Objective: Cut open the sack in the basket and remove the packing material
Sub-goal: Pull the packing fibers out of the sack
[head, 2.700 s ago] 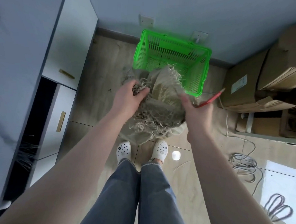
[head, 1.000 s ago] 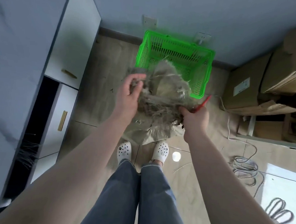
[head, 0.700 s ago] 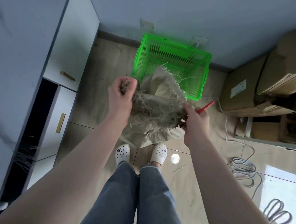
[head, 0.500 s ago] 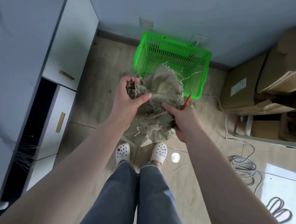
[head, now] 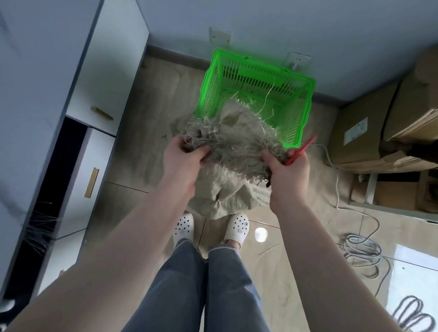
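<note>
From the head view, a green basket [head: 255, 96] is seen on the floor against the wall, and it serves as the landmark here. The sack [head: 226, 189] is no longer inside it: the cloth is held up in front of the basket's near rim, above the white shoes [head: 237, 228], and its lower folds hang toward them. A tangle of pale fibrous packing material [head: 230, 138] is bunched across the top of the sack, and a few loose strands trail back over the basket rim. The left end of the tangle is gripped by the left hand [head: 182, 158], whose fingers are curled into the fibres. The right end is gripped by the right hand [head: 287, 170], whose fingers are likewise curled, and a red cutting tool [head: 301, 150] is kept in the same fist, its tip pointed toward the basket's right corner. Whether a blade is exposed cannot be told. Cardboard boxes [head: 400, 120] are stacked to the right of the basket, and cables [head: 361, 249] lie on the floor below them.

Several risks are judged likely. Fibres may be shed onto the floor as the bundle is pulled apart. The sack may be dragged up with the material if the strands remain snagged. The left hand could be nicked by the tool while both hands work close together.
</note>
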